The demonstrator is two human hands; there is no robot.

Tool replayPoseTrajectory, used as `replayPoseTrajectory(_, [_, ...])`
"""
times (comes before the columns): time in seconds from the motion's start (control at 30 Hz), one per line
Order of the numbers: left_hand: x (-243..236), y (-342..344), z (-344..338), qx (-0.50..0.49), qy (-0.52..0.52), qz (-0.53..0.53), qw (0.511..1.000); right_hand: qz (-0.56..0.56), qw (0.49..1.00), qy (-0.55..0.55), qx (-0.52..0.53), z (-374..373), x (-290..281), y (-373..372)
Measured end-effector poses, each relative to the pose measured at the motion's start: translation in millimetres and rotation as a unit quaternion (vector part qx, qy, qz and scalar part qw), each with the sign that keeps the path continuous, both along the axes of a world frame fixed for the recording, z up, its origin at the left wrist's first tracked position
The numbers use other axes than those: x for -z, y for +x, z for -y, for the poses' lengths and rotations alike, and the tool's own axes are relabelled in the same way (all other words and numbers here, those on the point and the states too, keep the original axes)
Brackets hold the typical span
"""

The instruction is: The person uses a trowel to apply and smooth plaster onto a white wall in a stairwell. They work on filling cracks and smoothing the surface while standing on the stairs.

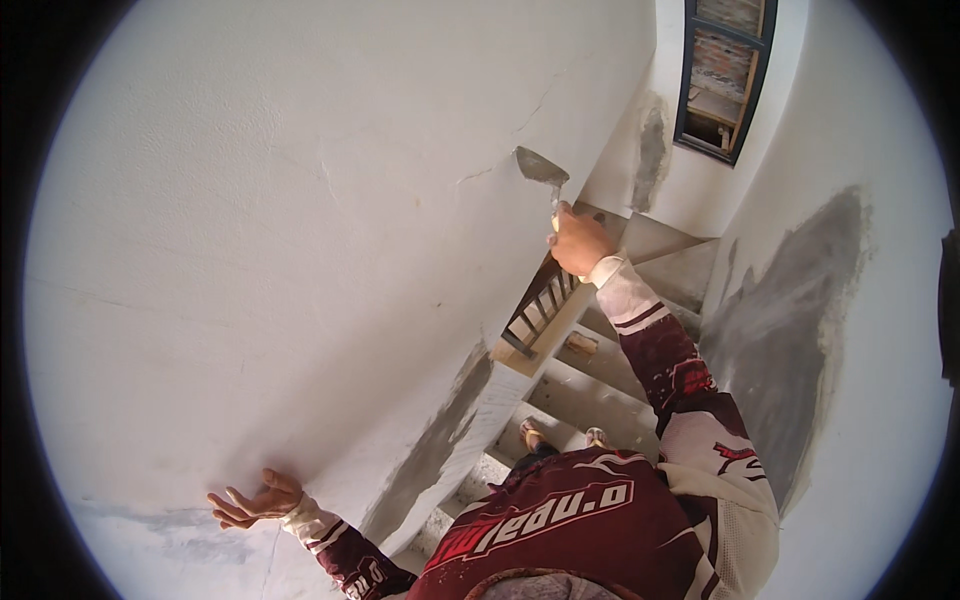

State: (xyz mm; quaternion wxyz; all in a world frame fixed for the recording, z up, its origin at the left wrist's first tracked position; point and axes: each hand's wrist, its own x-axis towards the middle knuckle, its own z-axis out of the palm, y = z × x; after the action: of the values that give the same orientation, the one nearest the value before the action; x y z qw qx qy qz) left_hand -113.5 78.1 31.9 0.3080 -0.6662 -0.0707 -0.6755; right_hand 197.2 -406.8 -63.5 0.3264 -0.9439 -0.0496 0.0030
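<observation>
A dark-framed window (725, 80) sits between one and two o'clock, near a narrow grey patch (650, 155); a broad grey patch (795, 315) at three; concrete stairs (600, 398) toward four; a dark railing (544, 276) near centre.

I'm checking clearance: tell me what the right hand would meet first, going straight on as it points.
Likely the wall, with the trowel in the right hand leading; depth is unclear, so the trowel may be touching it now.

Apparently concrete stairs (592, 398), dark-framed window (724, 75)
</observation>
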Motion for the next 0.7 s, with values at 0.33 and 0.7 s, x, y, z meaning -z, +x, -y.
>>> replayPoseTrajectory(0.33, [2, 3, 0, 0.003, -0.008, 0.007, 1.000, 0.018, 0.997, -0.072, 0.001, -6, -12, -11])
replayPoseTrajectory(0.7, [-1, 4, 7, -0.002, -0.004, 0.010, 1.000, 0.038, 0.997, -0.063, 0.007, -15, -7, -17])
